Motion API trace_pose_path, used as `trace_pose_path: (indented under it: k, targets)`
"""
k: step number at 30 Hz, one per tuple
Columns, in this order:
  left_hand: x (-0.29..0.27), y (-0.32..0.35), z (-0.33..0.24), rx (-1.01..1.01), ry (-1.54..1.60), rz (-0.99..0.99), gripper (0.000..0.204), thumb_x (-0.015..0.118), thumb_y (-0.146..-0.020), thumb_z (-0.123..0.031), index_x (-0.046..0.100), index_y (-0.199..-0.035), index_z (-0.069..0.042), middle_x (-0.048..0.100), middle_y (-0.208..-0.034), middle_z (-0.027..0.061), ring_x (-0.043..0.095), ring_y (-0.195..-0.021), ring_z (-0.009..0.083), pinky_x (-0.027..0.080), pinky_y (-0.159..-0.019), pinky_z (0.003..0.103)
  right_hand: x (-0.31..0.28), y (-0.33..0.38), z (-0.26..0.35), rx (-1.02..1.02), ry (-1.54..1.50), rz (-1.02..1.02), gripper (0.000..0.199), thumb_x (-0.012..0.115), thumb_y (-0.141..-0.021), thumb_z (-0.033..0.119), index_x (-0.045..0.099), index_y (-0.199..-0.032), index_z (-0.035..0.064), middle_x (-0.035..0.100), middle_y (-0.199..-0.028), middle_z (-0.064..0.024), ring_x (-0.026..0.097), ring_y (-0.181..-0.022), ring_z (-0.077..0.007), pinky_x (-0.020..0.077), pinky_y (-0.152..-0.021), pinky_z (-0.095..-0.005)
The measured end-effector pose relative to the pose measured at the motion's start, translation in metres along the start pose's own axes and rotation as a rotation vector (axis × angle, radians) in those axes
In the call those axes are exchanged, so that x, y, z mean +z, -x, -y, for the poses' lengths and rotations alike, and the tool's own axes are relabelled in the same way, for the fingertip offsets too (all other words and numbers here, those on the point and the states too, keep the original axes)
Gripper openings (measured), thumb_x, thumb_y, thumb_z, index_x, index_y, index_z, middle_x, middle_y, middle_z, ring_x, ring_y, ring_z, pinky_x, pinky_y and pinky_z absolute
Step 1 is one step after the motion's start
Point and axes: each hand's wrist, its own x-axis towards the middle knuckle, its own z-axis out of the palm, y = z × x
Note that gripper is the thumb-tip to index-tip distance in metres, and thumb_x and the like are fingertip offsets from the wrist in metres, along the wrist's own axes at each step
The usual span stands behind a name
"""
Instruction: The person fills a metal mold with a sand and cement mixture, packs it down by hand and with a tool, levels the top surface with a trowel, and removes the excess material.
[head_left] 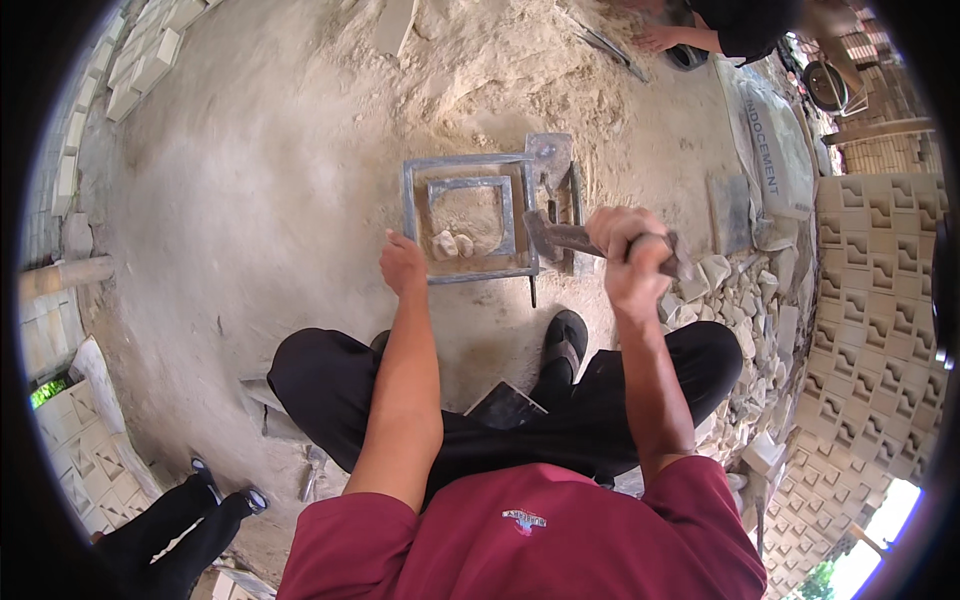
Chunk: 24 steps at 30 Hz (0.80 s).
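On the dusty floor in front of me lies a square grey metal mould frame, with a smaller square frame inside it. Pale lumps and loose powder sit within the inner square. My left hand is closed at the outer frame's near left corner; its fingertips are partly hidden. In my right hand is a hammer, gripped by the handle. The hammer head is beside the frame's right side; whether it touches cannot be made out. A flat metal plate adjoins the frame's far right corner.
Broken pale rubble lies to my right, near a cement sack. A powder heap spreads ahead. Another person's hand shows at the far right, and someone's legs at the lower left. Patterned blocks are stacked right.
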Motion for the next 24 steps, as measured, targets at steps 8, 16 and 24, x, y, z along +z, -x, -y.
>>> trace_pose_path:
  k: [8, 16, 24]
  targets:
    - [-0.002, -0.003, -0.002, -0.003, -0.009, -0.017, 0.068, 0.026, -0.099, -0.043, 0.067, -0.089, 0.011, 0.065, -0.093, 0.0326, 0.062, -0.093, 0.0492, 0.048, -0.083, 0.055, 0.012, -0.011, 0.017, 0.006, -0.075, 0.164, 0.096, 0.039, -0.068, 0.089, 0.062, -0.064, -0.0039, 0.056, -0.054, -0.0103, 0.05, -0.043, -0.0133, 0.0385, -0.041, -0.024]
    - [0.001, -0.003, -0.001, -0.034, 0.005, 0.017, 0.068, 0.027, -0.098, -0.044, 0.066, -0.089, 0.011, 0.065, -0.093, 0.0321, 0.062, -0.092, 0.0485, 0.048, -0.083, 0.055, 0.038, 0.015, -0.006, 0.101, -0.029, 0.425, 0.096, 0.043, -0.061, 0.089, 0.065, -0.068, -0.0045, 0.059, -0.055, -0.0108, 0.056, -0.044, -0.0155, 0.0441, -0.042, -0.0249]
    - [0.0, -0.002, 0.001, -0.032, 0.022, 0.008, 0.068, 0.027, -0.099, -0.043, 0.066, -0.085, 0.01, 0.065, -0.09, 0.0318, 0.062, -0.091, 0.0476, 0.048, -0.083, 0.055, 0.043, 0.044, -0.034, 0.127, 0.093, 0.036, 0.041, 0.072, -0.085, 0.026, 0.056, -0.057, 0.0006, 0.053, -0.053, -0.0018, 0.043, -0.047, -0.0077, 0.0316, -0.042, -0.0269]
